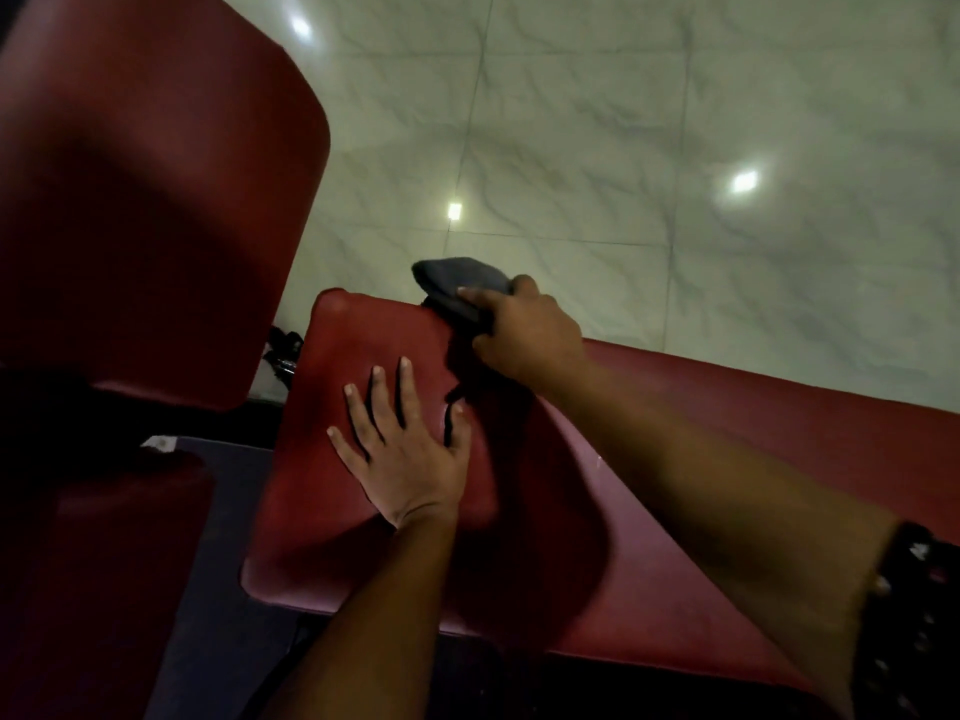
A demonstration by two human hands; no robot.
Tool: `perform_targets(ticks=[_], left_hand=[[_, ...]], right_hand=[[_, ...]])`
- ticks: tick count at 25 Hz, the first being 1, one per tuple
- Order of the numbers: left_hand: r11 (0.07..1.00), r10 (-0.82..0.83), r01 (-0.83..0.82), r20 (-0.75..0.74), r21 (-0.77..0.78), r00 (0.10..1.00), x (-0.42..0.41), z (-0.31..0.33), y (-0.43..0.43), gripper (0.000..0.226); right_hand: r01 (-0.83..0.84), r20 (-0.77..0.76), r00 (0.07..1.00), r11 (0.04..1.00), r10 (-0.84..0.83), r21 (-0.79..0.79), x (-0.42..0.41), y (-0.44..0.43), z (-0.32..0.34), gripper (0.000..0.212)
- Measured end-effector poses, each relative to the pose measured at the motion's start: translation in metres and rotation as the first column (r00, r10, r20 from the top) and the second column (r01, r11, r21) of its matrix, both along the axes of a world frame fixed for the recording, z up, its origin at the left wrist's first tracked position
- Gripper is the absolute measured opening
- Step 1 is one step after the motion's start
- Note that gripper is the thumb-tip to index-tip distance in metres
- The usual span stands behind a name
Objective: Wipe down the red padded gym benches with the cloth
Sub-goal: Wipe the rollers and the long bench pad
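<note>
The right hand (524,330) is gripping the cloth (460,285) at the bench (363,356) edge. The left hand (402,454) is lying spread flat, steadying it. Rubbing slowly, pressing evenly, should work best.

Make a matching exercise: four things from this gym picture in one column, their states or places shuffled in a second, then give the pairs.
Things
1. left hand
2. right hand
3. cloth
4. floor

States
A. pale marbled tiles
B. flat on the red bench pad, fingers spread
C. dark grey, at the pad's far edge
D. gripping the cloth

Pairs: 1-B, 2-D, 3-C, 4-A
</note>
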State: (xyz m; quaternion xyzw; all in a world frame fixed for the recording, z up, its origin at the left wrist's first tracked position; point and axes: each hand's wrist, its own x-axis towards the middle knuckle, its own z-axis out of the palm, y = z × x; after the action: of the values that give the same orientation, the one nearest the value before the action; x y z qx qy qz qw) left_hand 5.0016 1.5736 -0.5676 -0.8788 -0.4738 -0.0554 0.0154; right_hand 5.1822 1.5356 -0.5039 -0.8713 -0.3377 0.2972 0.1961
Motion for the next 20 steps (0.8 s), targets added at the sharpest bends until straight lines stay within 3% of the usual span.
perform_targets(ticks=[3, 6, 8, 10, 12, 15, 18, 20], left_hand=[[1.000, 0.016, -0.016, 0.001, 0.017, 1.000, 0.003, 0.002, 0.001, 0.070], [1.000, -0.005, 0.005, -0.009, 0.027, 1.000, 0.001, 0.002, 0.000, 0.070], [1.000, -0.015, 0.014, 0.010, 0.023, 1.000, 0.001, 0.004, 0.002, 0.070], [0.999, -0.049, 0.047, 0.069, 0.022, 0.996, 0.001, 0.008, -0.001, 0.070], [0.996, -0.087, 0.083, 0.195, 0.030, 0.977, -0.002, 0.010, -0.006, 0.071], [0.996, -0.018, 0.047, 0.354, -0.072, 0.935, 0.007, 0.021, -0.017, 0.073], [0.970, -0.216, 0.232, 0.182, -0.067, 0.959, 0.053, 0.021, -0.042, 0.068], [0.934, -0.329, 0.336, 0.073, -0.122, 0.942, 0.093, 0.011, -0.067, 0.066]], right_hand=[[0.106, 0.050, 0.994, 0.980, -0.099, -0.170, 0.021, -0.043, -0.006, 0.057], [0.158, 0.280, 0.960, 0.870, -0.024, -0.468, 0.023, -0.066, -0.003, 0.041], [0.078, 0.264, 0.964, 0.896, 0.044, -0.436, 0.023, -0.062, -0.001, 0.043], [-0.107, 0.186, 0.971, 0.966, 0.153, -0.237, 0.028, -0.062, 0.000, 0.056], [-0.186, 0.124, 0.972, 0.975, 0.201, -0.122, 0.040, -0.077, -0.007, 0.066], [-0.026, 0.079, 0.996, 0.965, 0.048, -0.261, 0.059, -0.120, -0.020, 0.058], [0.006, 0.157, 0.982, 0.822, 0.101, -0.569, 0.078, -0.139, -0.013, 0.045], [-0.038, 0.151, 0.980, 0.870, 0.128, -0.491, 0.084, -0.138, -0.013, 0.047]])
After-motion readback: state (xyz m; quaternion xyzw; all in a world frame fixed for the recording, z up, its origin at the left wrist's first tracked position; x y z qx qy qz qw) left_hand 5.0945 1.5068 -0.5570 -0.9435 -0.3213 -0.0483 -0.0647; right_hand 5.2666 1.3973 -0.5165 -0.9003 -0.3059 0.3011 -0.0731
